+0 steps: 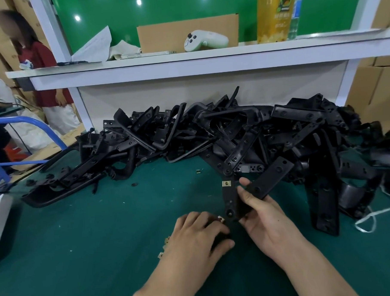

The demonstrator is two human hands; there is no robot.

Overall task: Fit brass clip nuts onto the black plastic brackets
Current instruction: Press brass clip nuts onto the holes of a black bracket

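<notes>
The step in hand appears to be getting a second brass clip onto the bracket (231,200) gripped by the right hand (266,218). One fitted clip nut (226,183) sits on the bracket's upper end, at 12 o'clock from the hands. The next clip nut (220,218) lies just beside the bracket's lower end. To seat it well, its open mouth should probably face the bracket's edge and line up with the hole. It should then slide on square until the threaded part centres over that hole, since a skewed push would likely jam or spread it. The bracket wants steadying close to the end being worked.

The right hand comes in from 5 o'clock, its fingers and thumb curled round the bracket near its bend. The left hand (200,232) lies palm down on the bench (104,241) at 9 o'clock from the right, fingers curled over something dark. The next clip nut shows at its fingertips, but I cannot tell whether it is pinched. Spare clip nuts (165,239) lie just beside this hand at 9 o'clock. The pile of brackets (211,133) spreads across 12 o'clock.
</notes>
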